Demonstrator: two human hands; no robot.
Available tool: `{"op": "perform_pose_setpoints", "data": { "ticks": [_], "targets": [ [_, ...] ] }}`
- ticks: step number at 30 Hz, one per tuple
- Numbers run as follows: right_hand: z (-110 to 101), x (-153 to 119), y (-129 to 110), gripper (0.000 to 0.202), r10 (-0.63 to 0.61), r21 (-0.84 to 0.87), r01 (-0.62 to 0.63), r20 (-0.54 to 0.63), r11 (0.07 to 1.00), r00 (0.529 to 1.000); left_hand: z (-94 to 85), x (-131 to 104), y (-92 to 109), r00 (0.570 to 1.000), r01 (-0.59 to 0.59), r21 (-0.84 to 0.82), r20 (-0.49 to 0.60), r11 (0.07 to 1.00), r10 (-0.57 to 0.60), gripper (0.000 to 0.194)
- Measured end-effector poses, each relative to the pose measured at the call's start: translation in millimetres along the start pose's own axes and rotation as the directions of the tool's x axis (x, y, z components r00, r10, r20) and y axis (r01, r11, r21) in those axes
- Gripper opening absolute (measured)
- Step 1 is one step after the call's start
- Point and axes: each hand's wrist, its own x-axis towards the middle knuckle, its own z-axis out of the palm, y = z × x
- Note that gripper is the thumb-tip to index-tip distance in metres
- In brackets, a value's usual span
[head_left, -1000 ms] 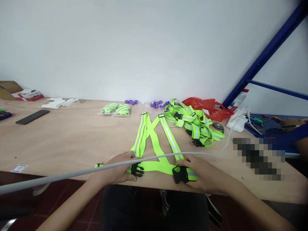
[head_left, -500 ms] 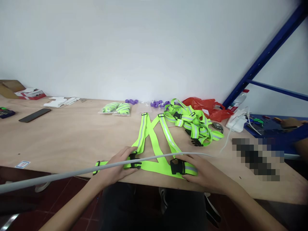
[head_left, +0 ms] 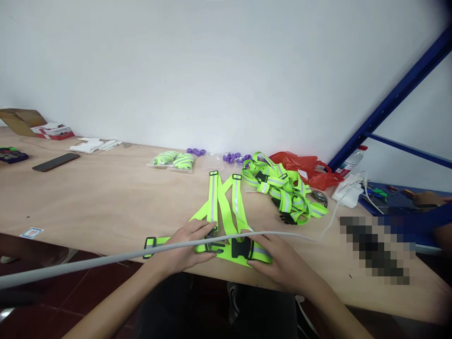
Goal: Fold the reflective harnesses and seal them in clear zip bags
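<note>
A neon-green reflective vest made of straps lies on the wooden table in front of me, its silver-striped shoulder straps crossing toward the wall. My left hand grips the black pronged half of its buckle, prongs pointing right. Facing it, the black socket half is held between the fingers and thumb of my right hand. A short gap separates the two halves. A grey cable passes in front of both hands and hides part of the fingers.
A tangled pile of green reflective straps lies at the back right, beside a red plastic bag. Bagged straps and purple pieces sit near the wall. A dark flat bar lies left. Another person's hand is at far right.
My hands have moved closer together, bringing the two buckle halves nearer each other. The shoulder straps have drawn closer together, and the camera view has shifted slightly.
</note>
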Motion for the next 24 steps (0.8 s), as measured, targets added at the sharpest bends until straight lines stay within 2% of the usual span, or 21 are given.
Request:
{"op": "perform_pose_setpoints", "data": {
  "ticks": [7,13,20,24],
  "targets": [
    [5.5,4.3,-4.2,0.057,-0.029,0.013,0.029,-0.007,0.999,1.000,4.4,6.2,4.8,1.000,-0.028,0.020,-0.004,0.999,0.028,0.065],
    [9.0,3.0,0.4,0.057,-0.006,0.032,0.007,-0.032,0.999,0.999,2.8,3.4,-0.8,0.999,0.027,0.029,0.017,0.999,-0.028,0.064],
    [10.7,7.1,-4.3,0.059,-0.021,0.040,0.021,-0.021,0.999,1.000,8.6,1.0,-3.5,1.000,-0.003,0.010,0.006,1.000,0.003,0.065],
    [11.2,9.2,-5.3,0.059,-0.038,0.025,0.039,-0.034,0.999,0.999,10.3,0.9,-4.2,0.999,0.011,0.015,0.043,1.000,-0.012,0.068]
  ]
}}
